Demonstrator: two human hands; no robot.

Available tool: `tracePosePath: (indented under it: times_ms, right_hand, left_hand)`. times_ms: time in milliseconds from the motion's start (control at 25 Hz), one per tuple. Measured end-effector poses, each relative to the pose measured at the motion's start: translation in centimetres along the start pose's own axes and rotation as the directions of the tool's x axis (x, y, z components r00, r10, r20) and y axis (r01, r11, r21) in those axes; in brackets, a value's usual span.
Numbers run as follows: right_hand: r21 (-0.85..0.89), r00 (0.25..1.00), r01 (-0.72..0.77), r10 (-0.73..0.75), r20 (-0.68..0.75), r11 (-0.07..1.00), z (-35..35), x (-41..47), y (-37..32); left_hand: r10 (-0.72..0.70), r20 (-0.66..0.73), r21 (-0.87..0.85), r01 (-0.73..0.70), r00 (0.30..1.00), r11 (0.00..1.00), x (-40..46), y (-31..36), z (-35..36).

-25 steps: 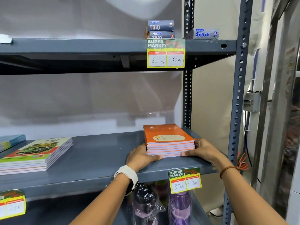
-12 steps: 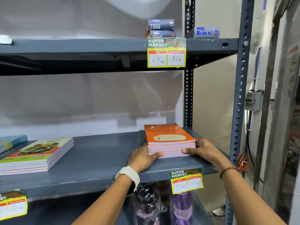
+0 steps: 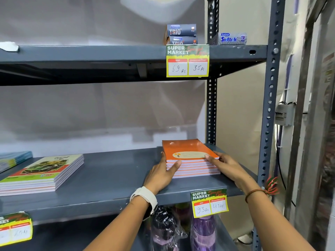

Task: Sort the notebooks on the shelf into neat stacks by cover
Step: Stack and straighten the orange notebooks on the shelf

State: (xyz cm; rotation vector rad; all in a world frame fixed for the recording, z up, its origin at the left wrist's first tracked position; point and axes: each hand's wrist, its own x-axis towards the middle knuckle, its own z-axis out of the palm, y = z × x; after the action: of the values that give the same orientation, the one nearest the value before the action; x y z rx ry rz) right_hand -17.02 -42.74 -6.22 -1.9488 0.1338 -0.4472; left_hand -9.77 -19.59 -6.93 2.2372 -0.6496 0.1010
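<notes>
Left hand (image 3: 161,175) and right hand (image 3: 226,164) have risen up the orange stack (image 3: 184,147). Flat fingers press its sides; page edges aligned.

Blue-covered notebook stack (image 3: 15,159) cropped at the left edge, yellow paper price tag (image 3: 16,230) likewise, writing blurred, my left fingers (image 3: 163,160) part-hidden behind the orange-covered notebook stack (image 3: 188,151)

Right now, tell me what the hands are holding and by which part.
The orange notebook stack, pressed between both hands: left hand at its front-left corner, right hand at its front-right corner, thumb on the cover.
</notes>
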Motion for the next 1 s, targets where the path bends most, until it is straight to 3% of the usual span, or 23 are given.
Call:
tracePosePath:
  times_ms: [640, 880, 1000]
  right_hand:
    - [-0.009, 1.0, -0.007, 0.007, -0.017, 1.0, -0.2, -0.5, 0.0]
    - [-0.042, 0.992, -0.115, 0.113, -0.049, 0.992, 0.1, 0.4, -0.9]
    - [-0.197, 0.983, -0.137, 0.108, -0.149, 0.971, 1.0, 0.7, -1.7]
  left_hand:
    - [0.103, -0.043, 0.04, -0.102, 0.994, 0.994, 0.1, -0.4, 0.2]
    - [0.04, -0.017, -0.053, -0.041, 0.999, 0.998, 0.1, -0.2, -0.2]
    - [-0.032, -0.009, -0.119, 0.031, 0.999, 0.992, 0.1, 0.5, -0.2]
